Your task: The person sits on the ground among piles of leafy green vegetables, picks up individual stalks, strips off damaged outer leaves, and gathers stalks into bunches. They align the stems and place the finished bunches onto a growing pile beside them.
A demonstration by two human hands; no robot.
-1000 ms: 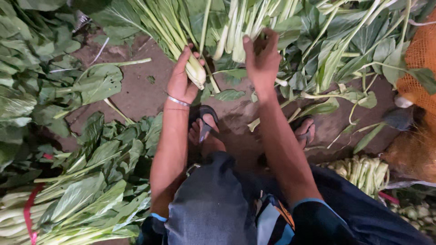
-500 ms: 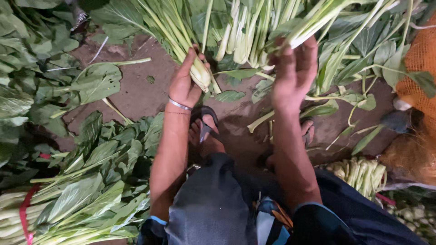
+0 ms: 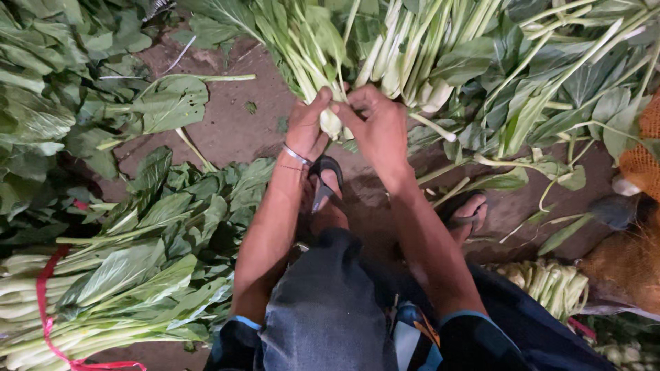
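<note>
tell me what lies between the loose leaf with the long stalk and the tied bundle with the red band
In the head view, a stretch of bare brown ground and then a heap of loose leafy greens lie between the loose leaf and the tied bundle.

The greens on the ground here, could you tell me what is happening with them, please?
A person squats on the dirt ground among piles of leafy greens. Both hands meet at the pale stem end of one bunch: the left hand grips it from the side and the right hand pinches at its base. A tied bundle with a red band lies at the left.
</note>
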